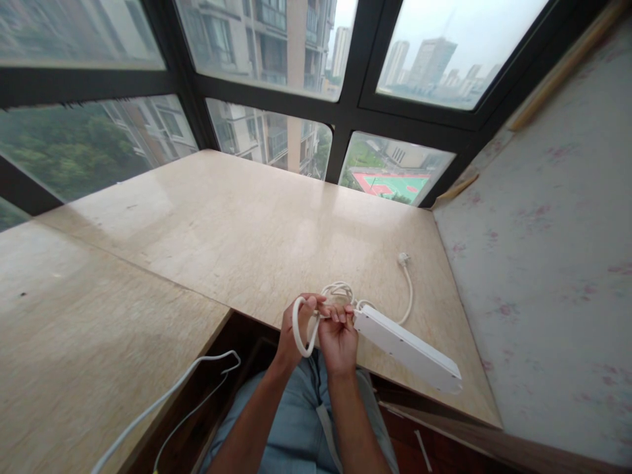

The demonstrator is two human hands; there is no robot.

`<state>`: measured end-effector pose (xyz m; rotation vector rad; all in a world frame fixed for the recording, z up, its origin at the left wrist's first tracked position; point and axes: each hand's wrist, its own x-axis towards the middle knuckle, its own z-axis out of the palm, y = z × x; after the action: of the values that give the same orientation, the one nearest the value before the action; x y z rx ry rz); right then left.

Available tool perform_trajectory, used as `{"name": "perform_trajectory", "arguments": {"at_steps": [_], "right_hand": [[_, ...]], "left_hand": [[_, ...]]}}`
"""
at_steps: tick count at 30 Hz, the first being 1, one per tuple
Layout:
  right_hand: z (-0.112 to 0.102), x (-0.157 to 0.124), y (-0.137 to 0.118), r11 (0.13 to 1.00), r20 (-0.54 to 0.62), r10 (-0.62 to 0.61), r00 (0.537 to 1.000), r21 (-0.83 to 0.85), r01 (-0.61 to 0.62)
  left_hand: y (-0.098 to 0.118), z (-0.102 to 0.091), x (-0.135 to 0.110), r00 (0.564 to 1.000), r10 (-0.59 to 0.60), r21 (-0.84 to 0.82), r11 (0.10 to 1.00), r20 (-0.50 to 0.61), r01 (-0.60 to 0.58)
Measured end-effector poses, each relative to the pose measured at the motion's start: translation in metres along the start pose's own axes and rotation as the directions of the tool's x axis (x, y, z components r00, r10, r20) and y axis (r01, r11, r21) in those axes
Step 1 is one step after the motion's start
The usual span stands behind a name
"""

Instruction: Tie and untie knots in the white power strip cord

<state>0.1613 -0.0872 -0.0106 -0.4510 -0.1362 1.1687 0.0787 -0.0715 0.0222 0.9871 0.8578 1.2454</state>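
Note:
A white power strip [407,349] lies at the front edge of the stone-look counter, to the right of my hands, with its screwed side showing. Its white cord [305,342] is looped and bunched between my hands, and more coils rest on the counter just beyond them. My left hand [295,326] is closed around the cord, one loop hanging over its front. Close beside it, my right hand [338,332] has its fingers curled on the cord near the strip's end. From there the cord runs right to a plug [403,259] on the counter.
Another white cable [172,388] crosses the counter's edge at lower left. Dark-framed windows [340,105] border the counter [237,217] at the back. A flower-patterned wall [553,263] stands on the right. Below the front edge is a dark recess [247,342].

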Motion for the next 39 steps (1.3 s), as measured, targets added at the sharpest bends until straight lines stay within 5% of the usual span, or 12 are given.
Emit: {"name": "perform_trajectory", "arguments": {"at_steps": [8,15,21,26,34,39], "right_hand": [[0.007,-0.006,-0.001,0.996,0.006,0.070,0.998,0.060,-0.070],[0.016,-0.011,-0.002,0.987,0.022,0.136,0.990,0.087,-0.137],[0.023,-0.016,-0.007,0.963,0.003,0.191,0.982,0.196,-0.187],[0.019,-0.018,-0.013,0.946,-0.118,0.247,0.962,0.246,-0.213],[0.023,-0.013,-0.007,0.954,-0.229,0.255,0.940,0.219,-0.206],[0.036,-0.005,-0.003,0.955,-0.230,0.258,0.938,0.210,-0.211]], "left_hand": [[0.002,-0.010,0.005,0.998,-0.024,-0.073,0.997,-0.057,0.020],[0.008,-0.019,0.010,0.999,-0.031,-0.097,0.995,0.032,0.034],[0.013,-0.011,0.021,0.996,-0.064,-0.116,0.991,0.055,0.070],[0.012,-0.002,0.031,1.000,-0.017,0.030,0.999,0.020,0.016],[0.002,-0.015,0.013,0.997,-0.009,0.218,0.976,-0.075,0.025],[-0.005,-0.024,0.004,0.994,-0.082,0.096,0.991,-0.078,0.089]]}}
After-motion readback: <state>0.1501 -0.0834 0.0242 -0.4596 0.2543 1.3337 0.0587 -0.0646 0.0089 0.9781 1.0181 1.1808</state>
